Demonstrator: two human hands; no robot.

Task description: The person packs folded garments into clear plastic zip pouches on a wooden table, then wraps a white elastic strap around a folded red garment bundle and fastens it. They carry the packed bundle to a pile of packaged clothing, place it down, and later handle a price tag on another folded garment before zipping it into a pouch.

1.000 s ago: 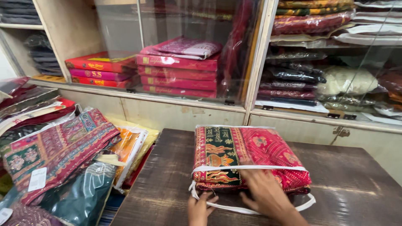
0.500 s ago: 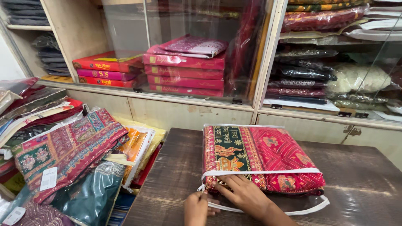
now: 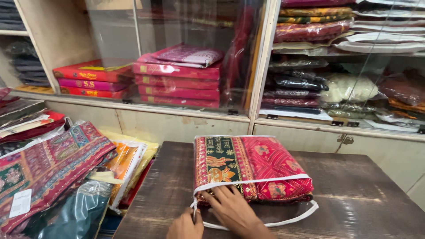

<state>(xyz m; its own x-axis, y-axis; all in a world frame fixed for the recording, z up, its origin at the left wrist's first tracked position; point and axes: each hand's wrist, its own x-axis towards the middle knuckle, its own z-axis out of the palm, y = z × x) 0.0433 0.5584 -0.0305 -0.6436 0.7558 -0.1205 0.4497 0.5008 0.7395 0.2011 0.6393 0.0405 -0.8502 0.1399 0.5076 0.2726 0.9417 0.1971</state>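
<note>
Lying flat near the front edge of the dark wooden table, the clear-bagged red patterned fabric pack runs its long axis left to right, open flap toward the person. Right hand presses spread fingers on it; left hand pinches the bag's white-trimmed corner.

Dark wooden table standing before glass-fronted shelves, a red patterned fabric pack in a clear zip cover lying directly on it toward its near edge, the cover's open flap resting on the tabletop.
</note>
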